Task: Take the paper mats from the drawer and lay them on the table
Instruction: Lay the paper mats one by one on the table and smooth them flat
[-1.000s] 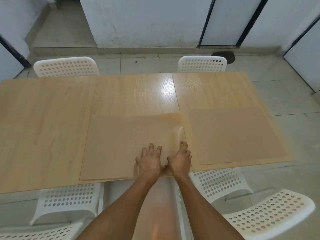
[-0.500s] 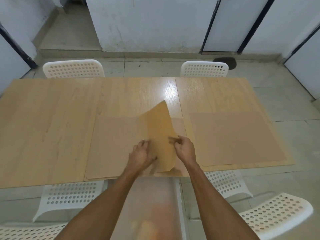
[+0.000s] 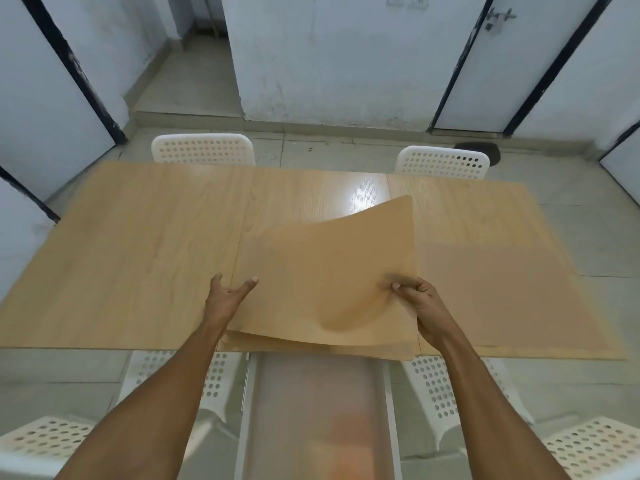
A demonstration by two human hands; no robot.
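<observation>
A tan paper mat (image 3: pixel 332 271) curls up off a stack of mats (image 3: pixel 311 346) at the near edge of the wooden table (image 3: pixel 138 254). My right hand (image 3: pixel 420 301) pinches the lifted mat's right edge, so its far right corner stands in the air. At the mat's left edge, my left hand (image 3: pixel 227 296) has its fingers spread, some of them hidden behind the sheet. One more paper mat (image 3: pixel 502 289) lies flat on the table's right part.
White perforated chairs stand at the far side (image 3: pixel 204 150) (image 3: pixel 443 162) and the near side (image 3: pixel 588 448) (image 3: pixel 45 441) of the table. An open drawer (image 3: pixel 315 410) juts out below the table's near edge between my arms. White walls and doors ring the room.
My hands have moved apart from the mat's near right corner to its left and right edges. The top mat has lifted further off the stack, and the view has tilted upward.
</observation>
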